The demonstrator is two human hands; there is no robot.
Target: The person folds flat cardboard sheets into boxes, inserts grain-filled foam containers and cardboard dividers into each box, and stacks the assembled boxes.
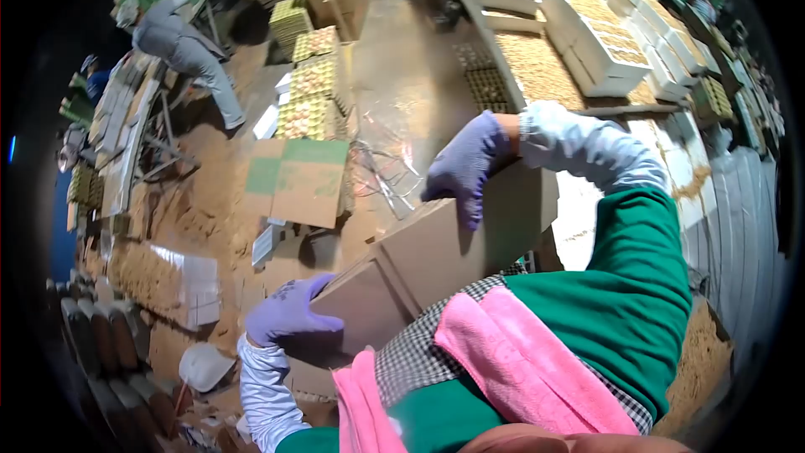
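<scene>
Since the brown cardboard (436,256) was pretty long, I had it by both ends, slanting across right in front of my checked apron (405,359). My left hand (289,315) gripped the near-left end, thumb and fingers spread around the corner, while my right hand (474,164) reached over the top edge with its fingers down the face, grasping too. Probably that wide hold was to stop it flopping or twisting. Couldn't tell if it was one folded carton or a few layers, tbh. Just past it lay another cardboard piece with green patches (306,189), and beyond that stood egg trays (310,113), stacked up, likely to save room on the floor (390,46). Off to my right, white boxes (599,59) sat in rows on a worktop (485,29), with loose straw-coloured filling (537,67) beside them, maybe as padding. Further out on the left, a person in grey (180,40) leaned forward.
</scene>
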